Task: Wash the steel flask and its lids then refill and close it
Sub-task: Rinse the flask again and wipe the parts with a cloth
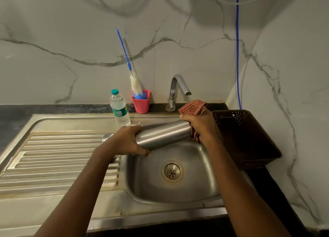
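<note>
Steel flask (162, 134), wiping stage
Left hand (127, 141) gripped it; right hand (199, 125) clutched cloth (193, 107) against its end; refill, closing judged outstanding.

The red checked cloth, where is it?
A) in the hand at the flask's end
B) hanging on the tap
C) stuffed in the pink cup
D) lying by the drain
A: the right hand grips the red checked cloth against one end of the steel flask.

The left arm (76, 192) and right arm (236, 183) are bare, from the bottom of the frame up to the left hand (127, 140) and right hand (201, 124) near the middle.
</note>
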